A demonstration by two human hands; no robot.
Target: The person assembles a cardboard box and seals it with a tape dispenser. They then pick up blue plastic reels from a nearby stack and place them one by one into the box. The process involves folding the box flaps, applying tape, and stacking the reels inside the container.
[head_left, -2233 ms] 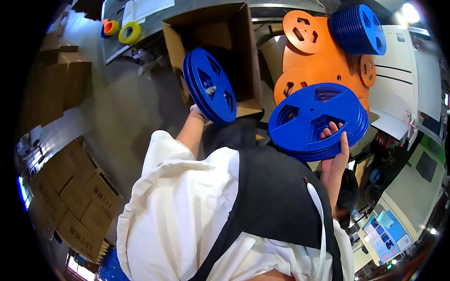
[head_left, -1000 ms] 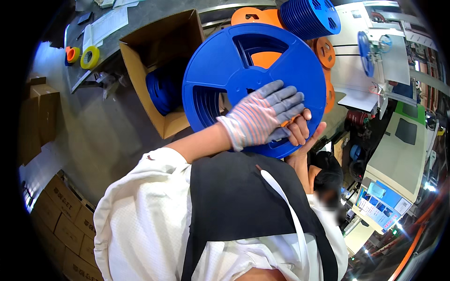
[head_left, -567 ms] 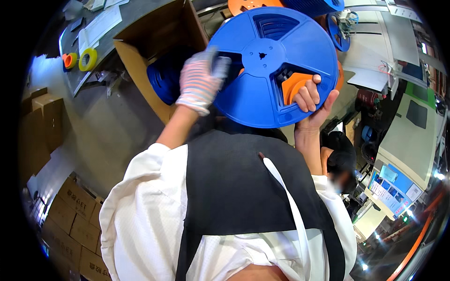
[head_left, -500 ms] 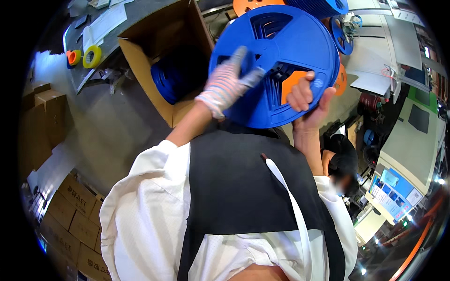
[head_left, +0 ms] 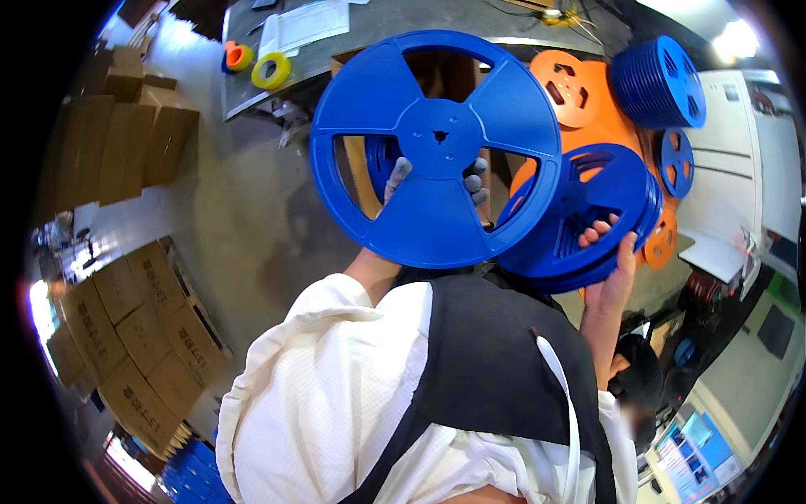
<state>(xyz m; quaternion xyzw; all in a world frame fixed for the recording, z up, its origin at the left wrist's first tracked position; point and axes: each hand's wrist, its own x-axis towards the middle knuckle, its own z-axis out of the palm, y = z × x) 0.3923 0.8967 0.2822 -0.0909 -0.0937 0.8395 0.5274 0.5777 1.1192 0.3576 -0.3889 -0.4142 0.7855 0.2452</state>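
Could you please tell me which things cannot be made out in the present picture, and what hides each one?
All in the head view:
Left hand: palm hidden behind the blue reel it holds; only digits show through its openings.
Cardboard box: mostly covered by that reel, so its contents cannot be counted.
Right hand: partly hidden by the reel stack it holds.
Grey workbench: cut off by the upper edge.

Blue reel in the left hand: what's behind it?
Through the windows of the blue reel: gloved fingers, part of a cardboard box, something blue. Its right edge overlaps the reel stack in the right hand. Covered: the palm, most of the box, part of the stack.
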